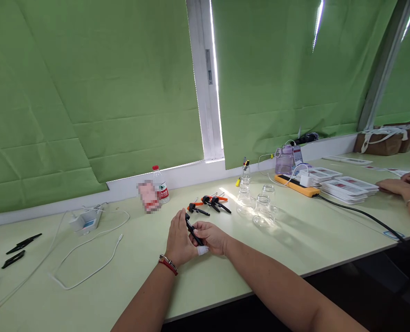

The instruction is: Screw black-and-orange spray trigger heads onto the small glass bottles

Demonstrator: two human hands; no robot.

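The left grip (178,240) and right grip (212,236) are pinching a slim black tool (192,230) over the surface (208,286). It is slanting from eleven to five o'clock, with orange-and-black clamps (207,200) lying at one o'clock.

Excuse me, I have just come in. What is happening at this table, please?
A person's left hand and right hand hold a slim black object over the table; its exact kind is unclear. Beyond them lie black and orange tools, with glass jars to the right. Farther right, another person's hand is beside stacked white packs.
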